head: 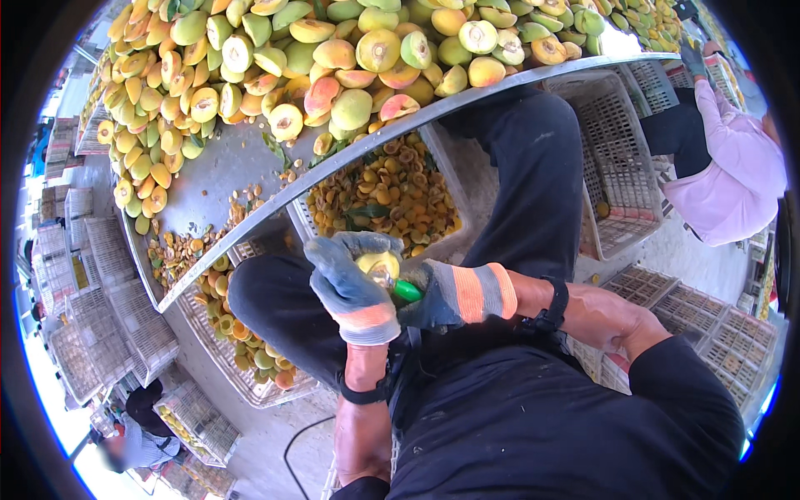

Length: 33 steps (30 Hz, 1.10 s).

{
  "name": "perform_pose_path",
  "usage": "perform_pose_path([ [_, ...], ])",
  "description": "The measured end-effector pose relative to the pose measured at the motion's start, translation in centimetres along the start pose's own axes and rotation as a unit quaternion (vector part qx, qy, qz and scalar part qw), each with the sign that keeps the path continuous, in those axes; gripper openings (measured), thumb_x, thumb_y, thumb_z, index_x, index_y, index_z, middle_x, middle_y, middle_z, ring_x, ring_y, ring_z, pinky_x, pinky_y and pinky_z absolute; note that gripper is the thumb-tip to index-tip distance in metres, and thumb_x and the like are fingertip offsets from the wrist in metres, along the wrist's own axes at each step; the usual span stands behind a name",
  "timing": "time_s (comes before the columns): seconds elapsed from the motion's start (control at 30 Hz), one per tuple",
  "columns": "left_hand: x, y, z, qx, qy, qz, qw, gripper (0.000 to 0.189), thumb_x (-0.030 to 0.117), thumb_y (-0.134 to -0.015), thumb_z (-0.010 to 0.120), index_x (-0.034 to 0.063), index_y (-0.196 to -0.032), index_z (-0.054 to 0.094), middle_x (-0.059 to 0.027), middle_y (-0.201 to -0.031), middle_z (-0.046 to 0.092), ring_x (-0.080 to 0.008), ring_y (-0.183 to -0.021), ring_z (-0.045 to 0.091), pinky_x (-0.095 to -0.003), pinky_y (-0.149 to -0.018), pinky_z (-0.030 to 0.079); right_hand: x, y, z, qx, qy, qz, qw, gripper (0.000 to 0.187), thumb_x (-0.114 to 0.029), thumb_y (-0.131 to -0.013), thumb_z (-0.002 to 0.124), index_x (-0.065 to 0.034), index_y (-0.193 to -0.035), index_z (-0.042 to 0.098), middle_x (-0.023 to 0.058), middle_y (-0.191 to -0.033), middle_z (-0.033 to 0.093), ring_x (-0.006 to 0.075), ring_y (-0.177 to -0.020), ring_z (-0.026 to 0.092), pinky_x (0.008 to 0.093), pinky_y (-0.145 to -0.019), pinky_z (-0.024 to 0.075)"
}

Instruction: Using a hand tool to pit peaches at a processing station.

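My left hand (351,297), in a grey and orange knitted work glove, grips a yellow stone-fruit half (380,265) above my lap. In my gloved right hand (437,294) is a small tool with a green handle (407,290). Its metal end meets the cut face of the fruit; my fingers hide part of it. Beyond my hands, many halved stone fruits (334,54), green to orange-red, lie heaped on a metal table (219,150). Loose pits and scraps (181,253) are scattered along the near part of its surface.
The table's raised metal rim (300,185) crosses above my knees. Below it stand a crate of scraps and pulp (387,200) and a white plastic crate of fruit halves (250,337). Crates (615,156) sit at right, with a person in pink (728,162) beyond; another person (147,440) is lower left.
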State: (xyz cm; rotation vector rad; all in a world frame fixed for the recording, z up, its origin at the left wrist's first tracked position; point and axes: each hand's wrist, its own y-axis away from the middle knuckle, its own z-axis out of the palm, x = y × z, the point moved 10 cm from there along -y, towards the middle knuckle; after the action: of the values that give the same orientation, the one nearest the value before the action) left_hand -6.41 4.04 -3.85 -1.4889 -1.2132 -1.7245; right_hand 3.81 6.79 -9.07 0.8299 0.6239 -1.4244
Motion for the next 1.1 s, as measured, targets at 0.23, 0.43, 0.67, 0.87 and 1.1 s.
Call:
perform_pose_path([
  [0.23,-2.8,-0.5,0.2,0.005,0.095,-0.166,0.981,0.081,0.071,-0.1,0.027,0.0004,-0.074,0.059,-0.0185,-0.071,0.067,-0.0259,-0.063,0.065,-0.0342,-0.061,0.055,0.1,0.6,0.5,-0.036,0.134,0.152,0.979,0.033,-0.015,-0.097,0.067,-0.0076,-0.129,0.062,0.0027,-0.109,0.069,0.0093,-0.093,0.066,0.0243,-0.074,0.0535],
  [0.43,1.3,-0.3,0.0,-0.024,0.014,0.089,0.996,0.074,0.058,-0.106,0.029,-0.0026,-0.078,0.06,-0.0147,-0.072,0.067,-0.0227,-0.067,0.067,-0.0327,-0.065,0.054,0.6,0.7,2.0,-0.039,-0.079,0.178,0.98,0.017,-0.021,-0.096,0.07,-0.01,-0.109,0.068,-0.0021,-0.082,0.066,0.0076,-0.063,0.06,0.0238,-0.048,0.0428],
  [0.67,-1.5,-0.8,0.3,-0.071,0.156,-0.077,0.982,0.081,0.069,-0.102,0.027,-0.0002,-0.076,0.061,-0.0168,-0.074,0.068,-0.0233,-0.065,0.065,-0.0348,-0.065,0.055,-0.4,1.5,3.0,-0.045,-0.049,0.331,0.941,0.014,-0.023,-0.094,0.071,-0.0104,-0.098,0.071,-0.0066,-0.066,0.058,0.0047,-0.052,0.052,0.0216,-0.044,0.0363],
  [0.87,-3.0,-2.6,-0.7,-0.109,0.128,-0.121,0.978,0.088,0.079,-0.095,0.026,0.0006,-0.08,0.062,-0.0158,-0.075,0.067,-0.0268,-0.071,0.067,-0.0338,-0.069,0.056,-4.2,0.0,1.5,-0.219,0.721,0.104,0.649,0.047,-0.01,-0.085,0.06,-0.0011,-0.131,0.058,0.0153,-0.117,0.066,0.033,-0.104,0.064,0.0415,-0.091,0.051],
  [1.1,-2.9,-2.8,-1.2,-0.038,0.21,-0.177,0.961,0.093,0.084,-0.09,0.027,-0.0001,-0.08,0.064,-0.0182,-0.075,0.069,-0.0271,-0.068,0.068,-0.0347,-0.067,0.058,-7.6,-1.7,1.1,-0.011,0.678,0.083,0.731,0.037,-0.018,-0.089,0.063,-0.0018,-0.122,0.058,0.015,-0.101,0.067,0.0336,-0.086,0.067,0.0415,-0.073,0.0544],
])
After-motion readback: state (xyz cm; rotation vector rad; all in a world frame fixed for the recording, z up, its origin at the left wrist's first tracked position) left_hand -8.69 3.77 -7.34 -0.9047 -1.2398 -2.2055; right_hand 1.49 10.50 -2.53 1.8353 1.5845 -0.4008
